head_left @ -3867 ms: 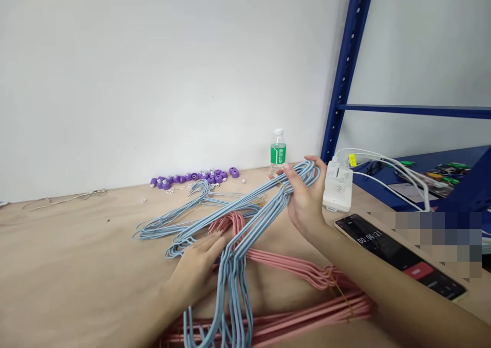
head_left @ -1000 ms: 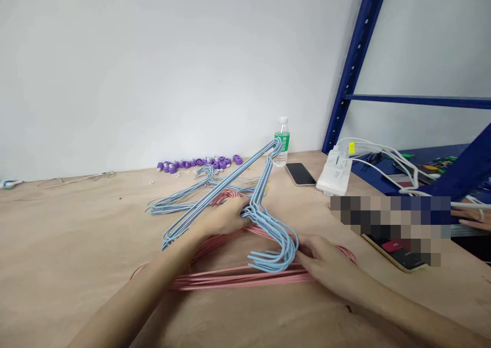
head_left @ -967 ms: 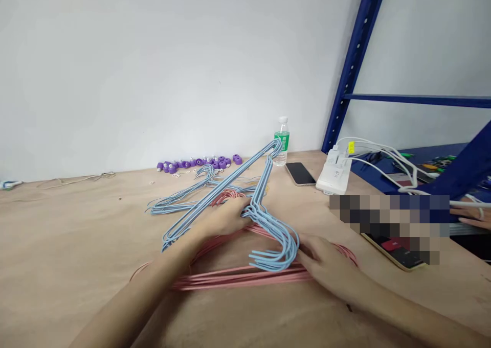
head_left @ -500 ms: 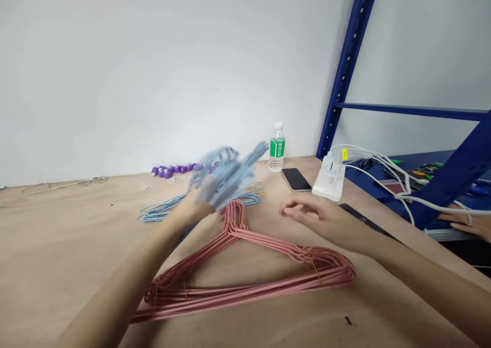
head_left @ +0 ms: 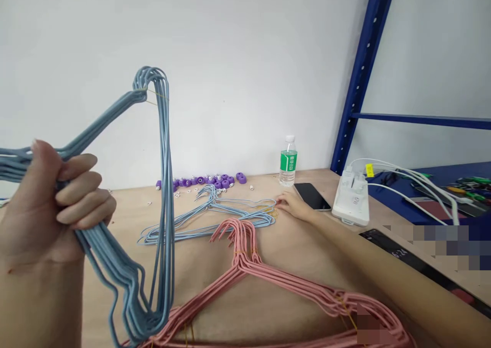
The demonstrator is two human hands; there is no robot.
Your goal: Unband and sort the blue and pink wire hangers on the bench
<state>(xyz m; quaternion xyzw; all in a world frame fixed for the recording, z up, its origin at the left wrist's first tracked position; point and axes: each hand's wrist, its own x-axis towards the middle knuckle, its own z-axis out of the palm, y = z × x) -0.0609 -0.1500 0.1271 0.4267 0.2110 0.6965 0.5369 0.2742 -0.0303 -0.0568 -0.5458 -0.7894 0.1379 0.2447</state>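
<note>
Left hand (head_left: 46, 205): fingers curled shut round a bundle of blue coated-wire hangers (head_left: 164, 184), raised high at the left of the view above the table (head_left: 253, 307), with a thin yellow tie (head_left: 153, 95) round the upper bend.

Right hand (head_left: 295, 206): open, fingers extended low over the table, nothing in its hold, fingertips just beside a second set of blue hangers (head_left: 209, 223).

Judged hazards: snagging of the bundle's low curved ends on the pink hangers (head_left: 238, 269) beneath, from a swing or too low a descent. Slipping or breakage of the thin tie, with loose wires fanning out of the grip. Keep the bundle clear of the pink wires and the tie free of strain.

Container check: one clear plastic water bottle (head_left: 288, 161), green label, capped, upright near the wall, liquid inside, well apart from both hands. Possible tipping from a wide sweep of the long wires, so allow clearance
</note>
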